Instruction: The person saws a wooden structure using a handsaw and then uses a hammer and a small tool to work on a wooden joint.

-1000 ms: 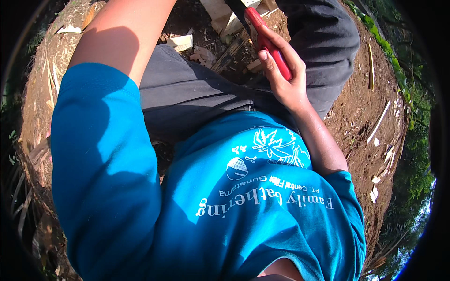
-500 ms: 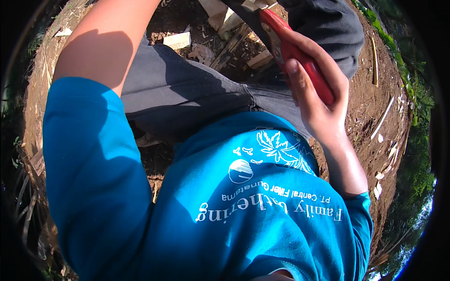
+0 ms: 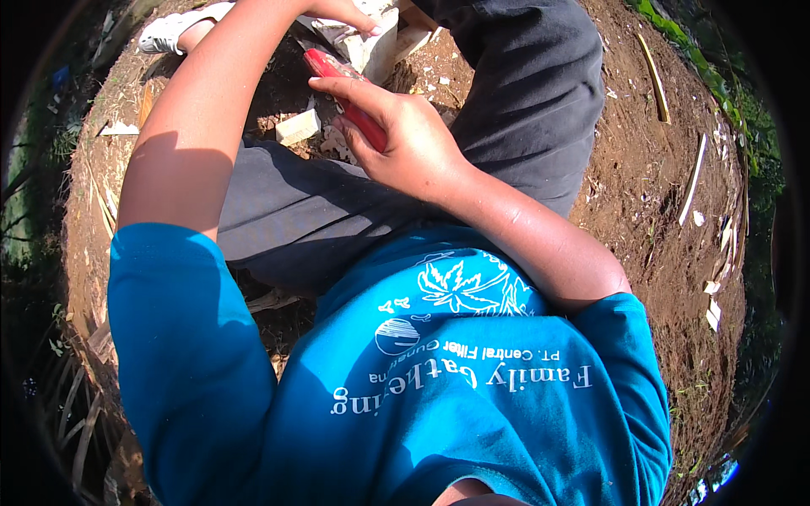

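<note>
At the top edge, my left hand (image 3: 342,10) rests on a pale piece of wood (image 3: 376,52), one digit lying along its top; its other fingers are cut off by the frame. My right hand (image 3: 411,145) is wrapped round the red handle of a saw (image 3: 364,125), just below that wood. The saw points up and to the left, and only a little of its dark blade shows beyond the handle. A small cut block (image 3: 298,127) lies on the ground below the saw, close to my dark-trousered leg.
My bent legs (image 3: 531,101) frame the work spot. A white shoe (image 3: 164,34) is at the upper left. Wood strips (image 3: 693,180) and pale chips (image 3: 713,316) are scattered over brown soil (image 3: 633,219) at the right, with green plants along the edge.
My right hand has swung left across my body with the saw, from over my right leg to beside the wood. My left hand has come into view on the wood.
</note>
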Motion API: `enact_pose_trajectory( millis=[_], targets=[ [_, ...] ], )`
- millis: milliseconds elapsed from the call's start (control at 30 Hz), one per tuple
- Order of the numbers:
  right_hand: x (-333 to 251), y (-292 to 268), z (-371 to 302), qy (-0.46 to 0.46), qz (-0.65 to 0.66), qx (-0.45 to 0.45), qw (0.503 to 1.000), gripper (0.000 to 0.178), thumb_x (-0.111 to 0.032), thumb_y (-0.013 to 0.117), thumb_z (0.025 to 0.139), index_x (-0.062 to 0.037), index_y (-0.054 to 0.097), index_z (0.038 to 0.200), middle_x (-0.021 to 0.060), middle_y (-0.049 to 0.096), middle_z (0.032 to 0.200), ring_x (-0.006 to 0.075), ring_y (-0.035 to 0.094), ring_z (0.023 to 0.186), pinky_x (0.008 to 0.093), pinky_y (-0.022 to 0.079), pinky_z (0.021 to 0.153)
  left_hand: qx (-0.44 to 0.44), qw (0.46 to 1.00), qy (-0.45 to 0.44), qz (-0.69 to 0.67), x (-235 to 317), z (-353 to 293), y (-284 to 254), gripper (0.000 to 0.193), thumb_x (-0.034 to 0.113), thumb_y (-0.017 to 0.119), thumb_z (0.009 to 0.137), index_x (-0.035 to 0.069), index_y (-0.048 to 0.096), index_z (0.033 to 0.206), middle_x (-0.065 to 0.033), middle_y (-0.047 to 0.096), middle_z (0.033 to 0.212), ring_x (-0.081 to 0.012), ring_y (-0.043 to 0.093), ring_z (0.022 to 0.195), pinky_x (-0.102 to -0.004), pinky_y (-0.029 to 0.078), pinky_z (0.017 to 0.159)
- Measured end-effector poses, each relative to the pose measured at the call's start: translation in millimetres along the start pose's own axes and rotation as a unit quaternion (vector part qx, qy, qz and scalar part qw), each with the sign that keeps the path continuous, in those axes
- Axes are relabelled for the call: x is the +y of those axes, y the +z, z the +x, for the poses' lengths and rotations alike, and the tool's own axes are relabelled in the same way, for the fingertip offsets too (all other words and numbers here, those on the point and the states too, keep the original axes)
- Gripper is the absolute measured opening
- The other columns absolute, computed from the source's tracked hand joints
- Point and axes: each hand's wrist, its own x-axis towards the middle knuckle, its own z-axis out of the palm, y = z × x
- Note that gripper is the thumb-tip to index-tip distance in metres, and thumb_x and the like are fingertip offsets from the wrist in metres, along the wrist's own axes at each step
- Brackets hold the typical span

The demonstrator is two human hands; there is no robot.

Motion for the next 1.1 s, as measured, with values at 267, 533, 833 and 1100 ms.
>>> enact_pose_trajectory(
  millis=[267,533,833,1100],
  targets=[
    [-25.9,-38.7,-32.4,0.039,0.121,0.017,0.992,0.040,0.002,0.062,0.093,-0.0068,0.065,0.131,0.0206,0.073,0.111,0.0295,0.076,0.099,0.0354,0.056,0.084,0.002,1.000,0.003,0.006,4.4,-13.5,-1.9,0.038,0.042,0.062,0.085,0.017,0.076,0.110,-0.0098,0.075,0.113,-0.0291,0.069,0.101,-0.0419,0.053,0.088],
    [-67.1,-106.2,-72.7,0.096,0.060,-0.058,0.992,0.034,-0.002,0.059,0.100,0.0043,0.061,0.133,0.0181,0.069,0.126,0.0222,0.066,0.119,0.0320,0.048,0.102,-0.003,1.000,0.025,0.005,9.8,-17.1,-11.5,0.041,0.045,0.061,0.087,0.018,0.076,0.114,-0.0096,0.075,0.117,-0.0291,0.069,0.104,-0.0419,0.053,0.090],
    [-3.4,26.5,4.7,0.015,0.068,-0.009,0.998,0.037,-0.007,0.067,0.089,-0.0109,0.068,0.126,0.0221,0.072,0.101,0.0410,0.071,0.092,0.0443,0.058,0.082,0.017,0.999,0.009,-0.027,3.3,-11.2,-13.8,0.045,0.048,0.060,0.092,0.013,0.073,0.118,-0.0104,0.074,0.114,-0.0273,0.069,0.104,-0.0413,0.053,0.090],
    [-33.9,-42.9,-30.8,0.029,0.120,-0.092,0.988,0.034,-0.001,0.067,0.092,-0.0051,0.069,0.126,0.0182,0.075,0.105,0.0257,0.077,0.094,0.0342,0.059,0.081,0.034,0.997,-0.015,-0.069,-12.3,-4.8,-10.9,0.049,0.050,0.058,0.098,0.008,0.071,0.121,-0.0116,0.074,0.110,-0.0255,0.069,0.102,-0.0409,0.053,0.089]
  ],
)
